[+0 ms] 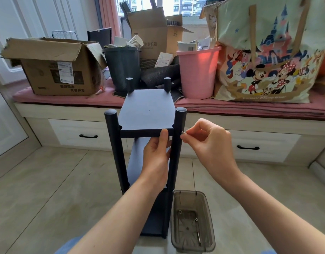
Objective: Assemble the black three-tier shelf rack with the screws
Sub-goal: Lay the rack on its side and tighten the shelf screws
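My right hand [206, 142] pinches small screw [183, 133] at near right post [177, 143]. Left hand [156, 158] grips front edge of top shelf [147, 110]. Rack [145, 162] stands on floor, three tiers mounted, I judge. Screws left in tray [192, 221], so fastening not finished.

The tote bag [268, 52] bears cartoon mice and ducks with "Disney" legible in a line of pale lettering along its bottom edge, the other words there too small to read; the tall box [152, 39] at the back shows "电脑机箱" on its front; the left box [53, 70] carries a white shipping label with barcodes, its print unreadable, and two rows of dark Chinese characters low on its front, too blurred to make out.
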Available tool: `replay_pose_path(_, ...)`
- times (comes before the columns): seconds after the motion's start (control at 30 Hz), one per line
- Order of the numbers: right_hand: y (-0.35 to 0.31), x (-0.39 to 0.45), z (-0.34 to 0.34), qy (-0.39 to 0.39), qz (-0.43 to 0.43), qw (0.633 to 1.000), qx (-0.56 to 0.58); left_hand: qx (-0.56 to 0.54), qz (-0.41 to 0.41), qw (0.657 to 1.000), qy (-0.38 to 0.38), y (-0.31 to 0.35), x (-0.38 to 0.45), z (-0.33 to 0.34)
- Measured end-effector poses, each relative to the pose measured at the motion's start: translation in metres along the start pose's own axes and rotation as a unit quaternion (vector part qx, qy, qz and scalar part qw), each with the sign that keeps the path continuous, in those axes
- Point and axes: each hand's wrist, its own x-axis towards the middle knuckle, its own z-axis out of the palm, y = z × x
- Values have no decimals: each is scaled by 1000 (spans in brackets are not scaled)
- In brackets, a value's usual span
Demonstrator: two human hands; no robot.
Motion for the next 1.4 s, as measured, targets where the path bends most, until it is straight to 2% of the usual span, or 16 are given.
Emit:
replay_pose_path(0.07, 0, 0, 0, -3, 4, 1000, 0, -2, -1, 1000, 1, 1, 0, -1)
replay_pose_path(0.17, 3, 2, -1, -21, 59, 995, 83, -1, -1, 1000, 0, 1, 0, -2)
replay_pose_path(0.23, 4, 2, -1, -24, 64, 993, 97, -3, -2, 1000, 3, 1, 0, -2)
replay_pose_path(0.5, 2, 3, -1, -18, 26, 998, 57, -6, -9, 1000, 9, 0, 1, -3)
replay_pose_path(0.67, 1, 4, 1, -16, -7, 1000, -16, -4, -10, 1000, 2, 0, 2, -3)
replay_pose_path(0.87, 3, 4, 0, -17, 2, 1000, 8, -3, -10, 1000, 2, -1, 2, -3)
replay_pose_path(1.03, 3, 5, 0, -18, 29, 997, 72, -2, -16, 1000, 17, -1, 2, -2)
replay_pose_path(1.4, 4, 4, 7, 1, -22, 999, -31, -8, -19, 1000, 16, -2, 2, -1)
